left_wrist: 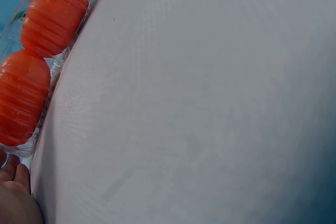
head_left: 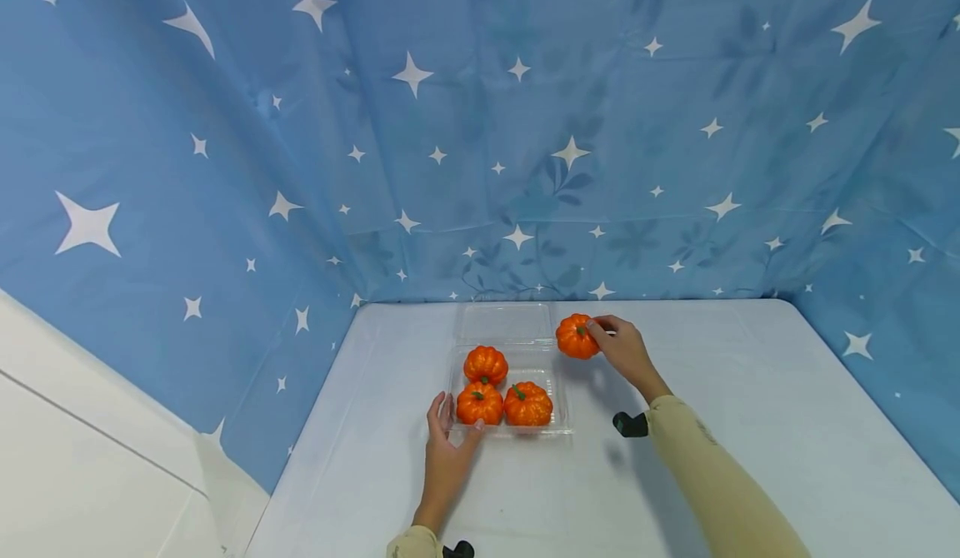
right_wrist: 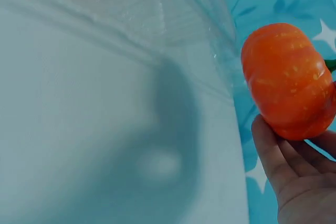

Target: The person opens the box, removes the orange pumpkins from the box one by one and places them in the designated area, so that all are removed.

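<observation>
Above the table, at the container's back right, my right hand grips a small orange pumpkin between thumb and fingers. In the right wrist view this pumpkin shows a green stem, with fingers under its side. My left hand rests at the front left corner of a clear plastic container, thumb along the front rim and fingers at the left wall. Three similar pumpkins sit inside: one at the back left, one at the front left and one at the front right.
The container's clear lid lies folded back toward the far table edge. A white-covered table carries everything. Blue star-patterned cloth hangs behind it and on both sides. White panels stand at the lower left.
</observation>
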The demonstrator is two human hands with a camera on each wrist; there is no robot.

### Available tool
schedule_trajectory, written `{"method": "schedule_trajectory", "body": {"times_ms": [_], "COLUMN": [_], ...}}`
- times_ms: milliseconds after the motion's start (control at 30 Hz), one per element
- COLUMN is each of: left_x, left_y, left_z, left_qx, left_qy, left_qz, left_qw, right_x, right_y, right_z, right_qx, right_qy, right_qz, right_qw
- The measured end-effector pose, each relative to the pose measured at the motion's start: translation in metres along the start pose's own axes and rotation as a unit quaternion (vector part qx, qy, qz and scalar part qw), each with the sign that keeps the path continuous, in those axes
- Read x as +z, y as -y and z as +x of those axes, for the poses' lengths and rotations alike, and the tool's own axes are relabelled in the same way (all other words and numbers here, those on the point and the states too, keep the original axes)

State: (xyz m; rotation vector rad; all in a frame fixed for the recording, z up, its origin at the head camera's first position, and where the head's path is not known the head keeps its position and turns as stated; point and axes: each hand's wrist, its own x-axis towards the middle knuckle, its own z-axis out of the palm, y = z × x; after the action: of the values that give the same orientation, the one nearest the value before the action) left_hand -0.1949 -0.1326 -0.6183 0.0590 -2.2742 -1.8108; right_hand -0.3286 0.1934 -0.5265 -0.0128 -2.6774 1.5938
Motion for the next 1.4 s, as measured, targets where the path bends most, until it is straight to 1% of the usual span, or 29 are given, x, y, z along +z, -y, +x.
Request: {"method": "schedule_trajectory", "body": {"times_ms": [133,200,467,600,833,1000,1133,1400], "left_x": [0.000,0.000,0.000,0.000,0.000,0.000,0.001,0.000], "left_y": [0.001,0.001,0.001,0.001,-0.001,-0.002,-0.002,-0.003], "left_z": [0.000,0.000,0.001,0.000,0.000,-0.001,-0.001,0.000], "left_qx": [0.000,0.000,-0.007,-0.007,-0.004,-0.009,-0.012,-0.017], "left_qy": [0.002,0.003,0.000,-0.001,0.000,-0.001,-0.002,-0.001], "left_qz": [-0.001,-0.002,0.002,0.005,0.006,0.004,0.004,0.003], "left_qw": [1.0000,1.0000,1.0000,1.0000,1.0000,0.9999,0.9999,0.9999], "right_x": [-0.005,-0.007,-0.008,-0.006,-0.002,0.000,-0.001,-0.003], "right_y": [-0.014,-0.020,-0.033,-0.040,-0.047,-0.048,-0.044,-0.018], "right_z": [-0.002,-0.003,-0.010,-0.012,-0.011,-0.010,-0.011,-0.007], "right_qx": [0.030,0.039,0.092,0.104,0.121,0.123,0.111,0.069], "right_qy": [-0.006,-0.007,0.013,0.016,0.009,0.003,-0.008,-0.039], "right_qz": [-0.005,-0.013,-0.036,-0.045,-0.028,-0.027,-0.029,-0.022], "right_qw": [0.9995,0.9991,0.9950,0.9934,0.9922,0.9920,0.9933,0.9966]}}
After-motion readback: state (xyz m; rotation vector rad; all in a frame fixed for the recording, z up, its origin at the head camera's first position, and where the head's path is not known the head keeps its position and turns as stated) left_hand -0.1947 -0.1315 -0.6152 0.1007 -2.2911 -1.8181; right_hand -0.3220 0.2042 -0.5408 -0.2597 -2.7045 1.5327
